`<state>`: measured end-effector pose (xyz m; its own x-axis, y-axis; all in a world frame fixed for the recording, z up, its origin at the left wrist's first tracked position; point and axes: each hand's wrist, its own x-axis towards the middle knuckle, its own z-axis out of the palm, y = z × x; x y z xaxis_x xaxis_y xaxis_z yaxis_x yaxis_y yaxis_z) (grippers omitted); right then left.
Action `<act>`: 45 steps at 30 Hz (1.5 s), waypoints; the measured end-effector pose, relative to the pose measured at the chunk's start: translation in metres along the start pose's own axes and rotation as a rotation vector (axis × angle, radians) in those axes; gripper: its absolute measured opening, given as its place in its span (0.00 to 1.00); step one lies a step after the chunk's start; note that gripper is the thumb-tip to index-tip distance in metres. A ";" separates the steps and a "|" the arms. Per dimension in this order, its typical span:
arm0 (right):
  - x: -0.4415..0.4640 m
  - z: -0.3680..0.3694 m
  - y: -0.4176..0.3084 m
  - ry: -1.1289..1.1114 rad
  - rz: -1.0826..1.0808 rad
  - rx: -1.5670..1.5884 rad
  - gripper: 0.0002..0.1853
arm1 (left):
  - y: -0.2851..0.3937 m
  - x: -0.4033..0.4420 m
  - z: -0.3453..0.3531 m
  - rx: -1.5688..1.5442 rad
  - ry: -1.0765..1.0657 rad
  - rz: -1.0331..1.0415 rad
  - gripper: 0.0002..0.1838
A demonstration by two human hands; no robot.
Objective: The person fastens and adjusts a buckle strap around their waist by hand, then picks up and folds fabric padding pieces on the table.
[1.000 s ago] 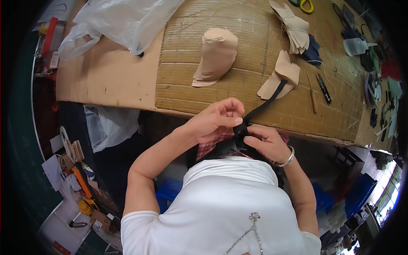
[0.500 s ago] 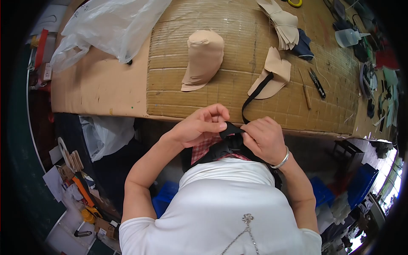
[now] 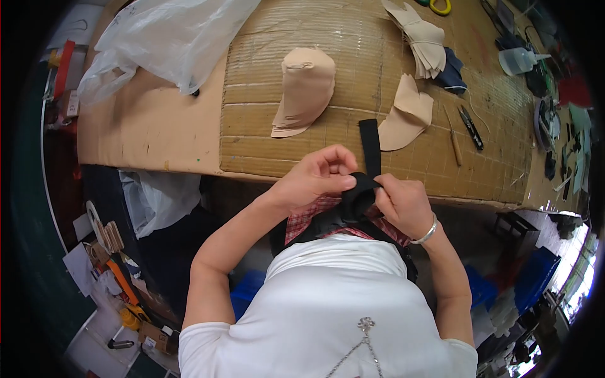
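Note:
A black fabric strap (image 3: 370,145) runs between my hands at the table's front edge, its free end lying on the cardboard. My left hand (image 3: 320,179) pinches the strap between thumb and fingers. Close beside it, my right hand (image 3: 406,203) grips the same strap, fingers curled. Below the fingers the band curves into a dark loop over my lap; its lower part blends with other dark cloth. Just beyond the strap lies a loose beige fabric piece (image 3: 406,116). Farther left sits a curved stack of beige pieces (image 3: 307,88).
A tied beige bundle (image 3: 423,44) lies at the back beside dark blue cloth (image 3: 451,70). To the right are a wooden-handled awl (image 3: 454,138), black thread snips (image 3: 470,126) and a squeeze bottle (image 3: 517,59). A clear plastic bag (image 3: 164,44) covers the back left of the cardboard-topped table (image 3: 151,142).
The strap's free end has swung off the beige piece and now lies straighter and flat to its left. Both hands have shifted slightly right, with a larger loop showing between them.

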<state>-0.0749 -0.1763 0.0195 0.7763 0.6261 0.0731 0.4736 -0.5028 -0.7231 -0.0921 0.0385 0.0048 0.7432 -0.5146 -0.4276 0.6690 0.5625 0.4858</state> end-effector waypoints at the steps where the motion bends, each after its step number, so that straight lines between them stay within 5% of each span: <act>1: -0.001 -0.002 -0.001 -0.037 0.091 0.061 0.04 | 0.000 0.003 0.005 0.089 0.035 0.011 0.09; 10: -0.020 -0.007 0.004 -0.037 0.537 0.516 0.05 | -0.009 0.031 0.026 0.300 0.101 0.043 0.09; 22: -0.029 0.001 0.017 -0.014 0.629 0.627 0.06 | -0.018 0.051 0.025 0.352 0.072 0.047 0.10; 26: -0.027 0.004 0.012 0.103 0.616 0.628 0.06 | -0.015 0.048 0.025 0.407 0.069 -0.020 0.11; 35: -0.008 -0.007 0.005 0.189 0.222 -0.020 0.03 | -0.015 0.038 0.022 0.294 0.127 -0.062 0.13; 45: -0.012 0.000 0.008 0.325 0.152 -0.120 0.05 | -0.021 0.010 0.009 0.370 -0.033 -0.252 0.14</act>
<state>-0.0800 -0.1882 0.0130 0.9239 0.3269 0.1988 0.3730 -0.6542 -0.6579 -0.0990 0.0157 -0.0032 0.5526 -0.6296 -0.5462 0.7765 0.1508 0.6118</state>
